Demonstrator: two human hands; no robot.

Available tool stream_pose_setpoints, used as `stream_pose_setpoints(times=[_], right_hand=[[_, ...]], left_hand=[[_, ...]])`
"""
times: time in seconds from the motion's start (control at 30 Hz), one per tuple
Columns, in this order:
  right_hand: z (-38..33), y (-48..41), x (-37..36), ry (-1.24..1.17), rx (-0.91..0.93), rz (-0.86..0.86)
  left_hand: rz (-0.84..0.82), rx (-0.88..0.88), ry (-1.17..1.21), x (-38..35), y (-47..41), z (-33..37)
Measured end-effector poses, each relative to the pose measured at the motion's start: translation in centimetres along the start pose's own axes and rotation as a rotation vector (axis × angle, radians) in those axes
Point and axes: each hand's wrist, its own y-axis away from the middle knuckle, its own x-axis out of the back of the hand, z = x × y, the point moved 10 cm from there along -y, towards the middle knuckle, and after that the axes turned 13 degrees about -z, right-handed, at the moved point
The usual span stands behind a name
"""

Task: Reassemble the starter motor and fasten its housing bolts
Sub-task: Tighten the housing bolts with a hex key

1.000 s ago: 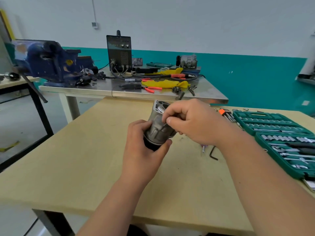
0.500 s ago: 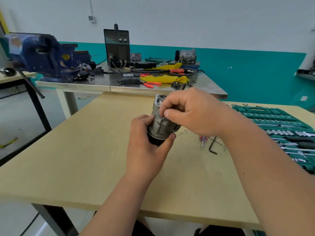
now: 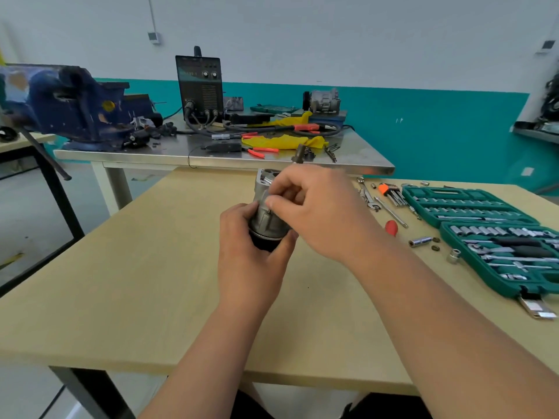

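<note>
The starter motor [image 3: 266,217], a grey cast housing over a black body, is held above the middle of the wooden table [image 3: 151,282]. My left hand [image 3: 251,255] grips its black lower body from below and the left. My right hand [image 3: 317,210] lies over the housing's right side, and its thumb and fingers pinch a thin housing bolt [image 3: 268,210] that stands against the casting. The motor's right side is hidden by my right hand.
An open green socket set [image 3: 484,228] lies at the right, with loose sockets [image 3: 420,241], hex keys [image 3: 393,193], a wrench and a red-handled screwdriver [image 3: 391,228] beside it. Behind stands a steel bench [image 3: 211,160] with a blue vise [image 3: 69,107], a black welder [image 3: 199,86], pliers and cables.
The view has shifted, so more of the tools at the right show. My right hand's fingers have shifted on the bolt at the housing. My left hand keeps its grip on the motor.
</note>
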Motion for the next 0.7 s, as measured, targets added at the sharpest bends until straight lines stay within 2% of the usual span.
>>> stream_pose_setpoints(times=[0.07,0.3,0.37,0.4,0.47,0.53,0.57,0.63,0.7], right_hand=[[-0.6,0.4,-0.6,0.049,0.032,0.020],[-2.1,0.5,-3.6,0.117,0.131,-0.123],[-1.3,0.6,-4.1,0.023,0.138,-0.150],[-0.3,0.8,-3.6,-0.089,0.117,-0.109],[4.4,1.5,-1.2,-0.290,-0.026,0.102],[11.6,2.8,1.4,-0.259,-0.284,0.255],[15.4,3.7,2.2,-0.167,-0.438,0.242],[22.3,5.9,2.7,0.025,-0.716,0.099],[26.6,7.6,1.6,0.186,-0.847,-0.085]], left_hand=[[0.013,0.014,0.001,0.3,0.1,-0.2],[0.078,0.096,0.030,1.5,0.3,-2.1],[0.087,0.101,0.043,1.8,0.0,-2.3],[0.081,0.102,0.035,1.9,-0.3,-2.3],[0.062,0.109,0.018,1.9,-0.6,-2.4],[0.041,0.128,0.029,1.9,-0.8,-2.6],[0.028,0.120,0.021,1.9,-0.8,-2.5],[0.003,0.077,-0.020,1.8,-0.9,-1.7],[-0.012,0.053,-0.048,1.7,-0.9,-1.2]])
